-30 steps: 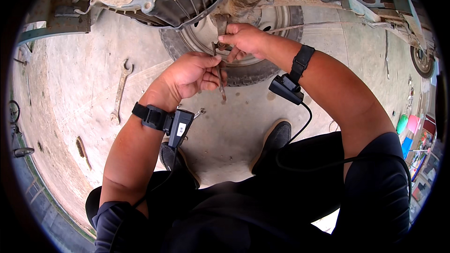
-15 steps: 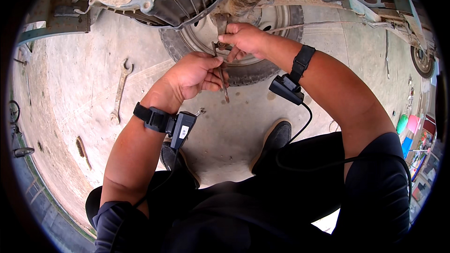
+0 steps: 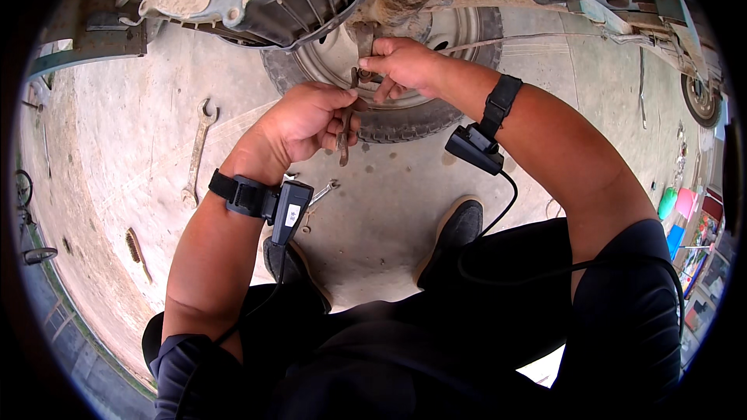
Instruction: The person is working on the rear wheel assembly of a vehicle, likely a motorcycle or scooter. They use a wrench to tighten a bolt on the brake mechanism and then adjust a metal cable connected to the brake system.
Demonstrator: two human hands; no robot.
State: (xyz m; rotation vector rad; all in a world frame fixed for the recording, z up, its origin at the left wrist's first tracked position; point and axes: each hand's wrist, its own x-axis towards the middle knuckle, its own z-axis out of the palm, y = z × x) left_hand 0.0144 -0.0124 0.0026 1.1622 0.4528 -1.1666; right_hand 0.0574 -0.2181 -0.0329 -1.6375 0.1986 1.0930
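Dusty concrete floor [image 3: 117,148] under a jacked-up vehicle, with a big open-end wrench [image 3: 196,152] lying off to the left. Left hand [image 3: 307,117] is curled tight around a rusty spanner [image 3: 345,128] held near the tire [image 3: 405,120], and right hand [image 3: 405,66] pinches a grimy bracket [image 3: 364,39] just above it.

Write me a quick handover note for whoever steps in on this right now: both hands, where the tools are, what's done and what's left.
Left hand: closed around a rusty wrench, its upper end at the fitting under the vehicle.
Right hand: fingers on that same fitting, in front of the wheel.
Spare tools: a long open-ended wrench lies on the concrete to the left; a smaller wrench lies near the left wrist.
Done: wrench is set at the fitting.
Left: I cannot tell whether the fitting is loose or tight, so check it by feel before turning.
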